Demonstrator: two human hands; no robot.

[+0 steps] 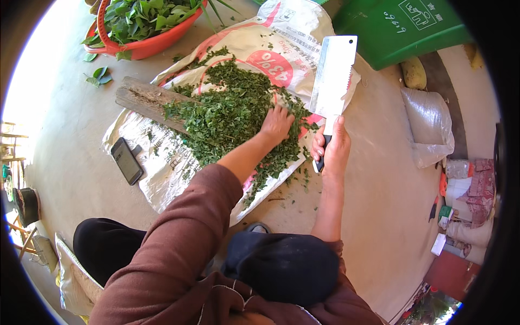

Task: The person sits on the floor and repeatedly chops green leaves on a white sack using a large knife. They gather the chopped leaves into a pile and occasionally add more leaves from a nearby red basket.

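My right hand (334,146) is closed round the black and white handle of a cleaver (334,75), whose wide metal blade points away from me, flat side up. At the right side of a heap of chopped green leaves (227,109), my left hand (278,122) reaches down, its fingers on or just above the leaves; whether it grips any cannot be told. The heap lies over a white and red woven sack (162,178) and one end of a weathered wooden board (142,99). Leaf bits are strewn round the heap.
A red plastic basket (162,44) of whole leaves stands at the upper left. A smartphone (126,161) lies at the sack's left edge. A green bin (390,40) and a clear plastic bag (430,126) are on the right. An open sack (75,280) stands at lower left.
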